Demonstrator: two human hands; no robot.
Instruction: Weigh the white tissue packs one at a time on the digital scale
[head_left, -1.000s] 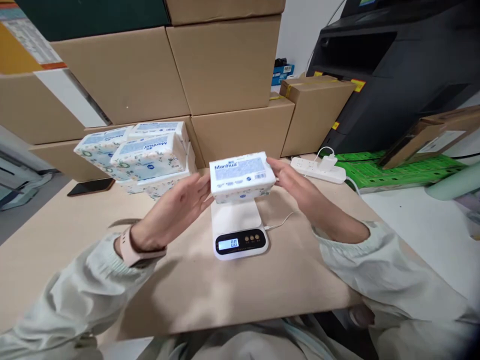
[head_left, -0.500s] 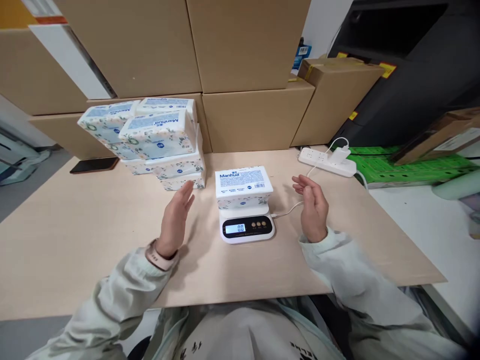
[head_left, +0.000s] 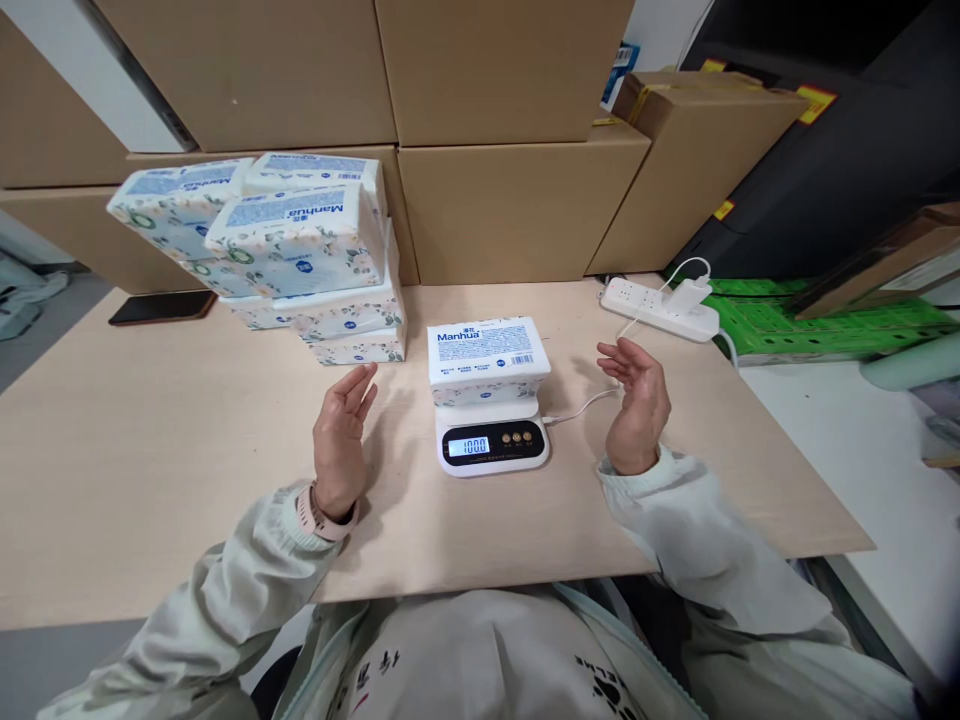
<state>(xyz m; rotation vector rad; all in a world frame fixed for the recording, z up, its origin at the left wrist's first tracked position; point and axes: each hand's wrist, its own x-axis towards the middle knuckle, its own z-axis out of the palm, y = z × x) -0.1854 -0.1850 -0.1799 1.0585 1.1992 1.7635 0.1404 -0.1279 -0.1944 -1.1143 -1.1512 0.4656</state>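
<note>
A white pack of tissues [head_left: 489, 357] marked "Manhua" lies flat on a white digital scale [head_left: 493, 461] in front of me. The lit display appears to read 100.0. My left hand [head_left: 342, 430], with a pink band at the wrist, is held open to the left of the scale, palm inward and fingers extended. On the other side, my right hand [head_left: 637, 405] hovers open, its fingers slightly curved, above the scale's white cable. Neither hand touches the pack. Several more tissue packs [head_left: 300, 240] are stacked at the back left.
Cardboard boxes [head_left: 517, 215] form a wall along the table's back. A black phone [head_left: 163, 307] lies at the far left. At the back right is a white power strip [head_left: 660, 308] with a plug in it, beside a green perforated block [head_left: 825, 325]. The wooden table's [head_left: 187, 480] front edge is near my body.
The scale's display has gone from 0.0 to about 100.0. My right hand has shifted slightly outward; both hands stay open. My view has tilted down a little.
</note>
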